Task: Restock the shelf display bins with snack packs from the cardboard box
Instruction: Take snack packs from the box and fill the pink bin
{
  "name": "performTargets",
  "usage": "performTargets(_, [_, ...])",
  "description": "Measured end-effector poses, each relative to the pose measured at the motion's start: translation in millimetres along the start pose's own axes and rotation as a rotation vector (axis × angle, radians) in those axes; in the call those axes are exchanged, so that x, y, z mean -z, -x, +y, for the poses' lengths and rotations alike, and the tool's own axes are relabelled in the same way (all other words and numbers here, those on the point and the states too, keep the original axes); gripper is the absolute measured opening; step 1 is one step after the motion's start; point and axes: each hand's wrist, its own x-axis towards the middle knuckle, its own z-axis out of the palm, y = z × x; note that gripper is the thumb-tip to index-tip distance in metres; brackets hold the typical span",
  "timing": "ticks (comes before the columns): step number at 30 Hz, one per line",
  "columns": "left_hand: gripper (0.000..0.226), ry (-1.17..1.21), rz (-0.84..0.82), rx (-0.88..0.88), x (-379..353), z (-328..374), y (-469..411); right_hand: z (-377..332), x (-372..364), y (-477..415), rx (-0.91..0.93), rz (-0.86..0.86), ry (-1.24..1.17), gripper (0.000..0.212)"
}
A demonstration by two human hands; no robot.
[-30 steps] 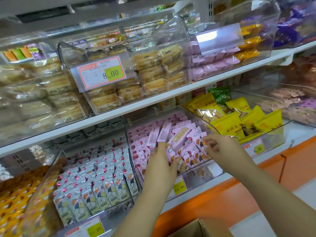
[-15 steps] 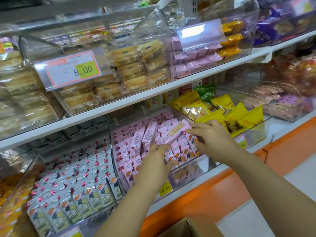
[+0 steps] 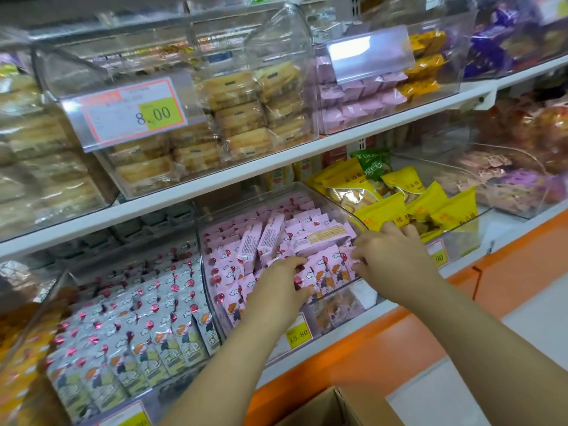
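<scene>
A clear display bin (image 3: pixel 215 290) on the lower shelf holds several pink snack packs (image 3: pixel 246 247), some upright, some lying askew on top. My left hand (image 3: pixel 279 287) is inside the bin at the front row, its fingers curled down among the packs. My right hand (image 3: pixel 387 256) reaches in at the bin's right side, fingers curled round the pink packs there. A corner of the cardboard box (image 3: pixel 341 407) shows at the bottom edge.
Left of the pink bin stands a bin of grey-white packs (image 3: pixel 138 327); to the right, yellow bags (image 3: pixel 424 207). The upper shelf (image 3: pixel 276 167) carries bins of cakes (image 3: pixel 239 118) and pink wrapped items (image 3: pixel 362 96). An orange base (image 3: pixel 461 321) runs under the shelf.
Both hands stayed in the pink bin, shifting packs at the front; my right hand moved slightly further right and down. The camera view drifted toward the right.
</scene>
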Motion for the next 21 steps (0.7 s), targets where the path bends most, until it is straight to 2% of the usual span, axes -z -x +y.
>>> performTargets(3, [0.057, 0.048, 0.006, 0.028, 6, -2, 1, -5, 6, -3, -0.043, 0.143, -0.161, 0.023])
performTargets(5, [0.049, 0.109, 0.012, 0.045, 11, -5, 3, -9, 5, -9, -0.044, 0.199, -0.240, 0.033])
performTargets(8, [0.033, 0.146, 0.057, 0.051, 15, -7, 5, -13, -4, -19, -0.041, 0.180, -0.171, 0.057])
performTargets(10, [0.026, 0.136, 0.073, 0.041, 18, -5, 3, -15, -14, -25, -0.057, 0.188, -0.122, 0.061])
performTargets(13, [0.022, 0.140, 0.072, 0.031, 21, -4, 2, -16, -21, -30, -0.050, 0.206, -0.069, 0.057])
performTargets(16, [0.021, 0.152, 0.074, 0.029, 20, -5, 3, -16, -19, -31, -0.086, 0.311, -0.096, 0.057])
performTargets(19, [0.018, 0.164, 0.115, 0.021, 21, -7, 4, -11, -9, -29, -0.037, 0.449, -0.285, 0.039])
performTargets(21, [0.018, 0.163, 0.216, 0.006, 28, -7, 5, -10, 4, -26, -0.016, 0.451, -0.533, 0.027])
